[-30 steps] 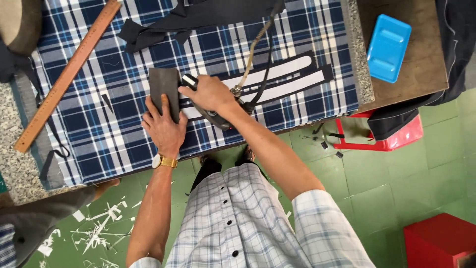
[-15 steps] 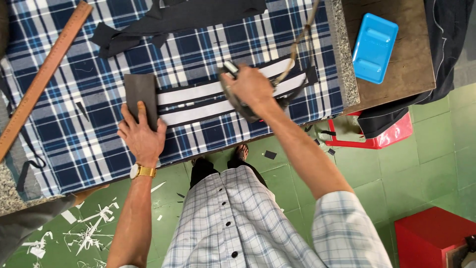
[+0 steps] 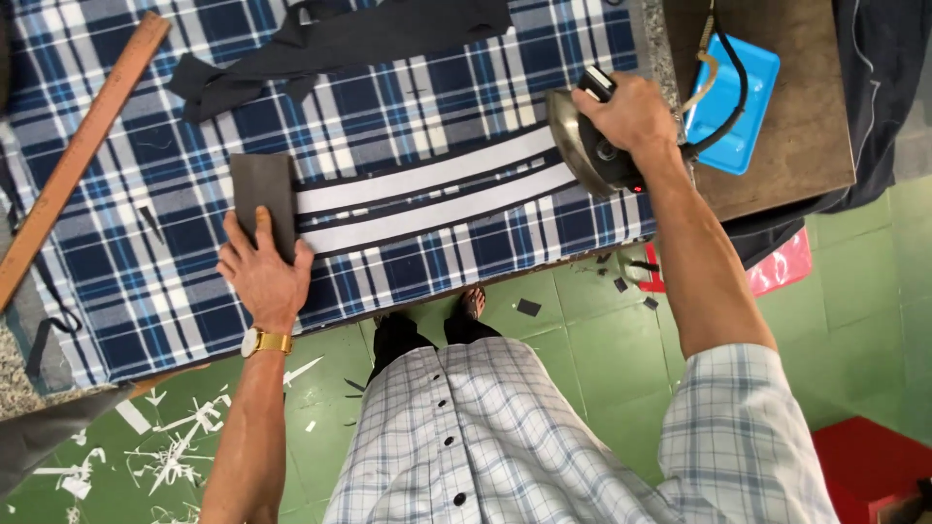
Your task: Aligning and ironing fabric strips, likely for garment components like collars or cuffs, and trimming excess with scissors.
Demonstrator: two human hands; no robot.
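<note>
My left hand [image 3: 260,277] flat on the dark fabric piece [image 3: 262,194], fingers spread, my right hand [image 3: 633,114] clamped around the iron [image 3: 582,150], plaid-covered desk [image 3: 175,281] beneath

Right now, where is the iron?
In the head view, the iron is in the right hand, at the right end of the plaid-covered table, just past the white strips and beside the blue tray.

right hand [image 3: 631,112] grips iron [image 3: 582,150]; left hand [image 3: 262,277] presses fabric [image 3: 262,189].
</note>
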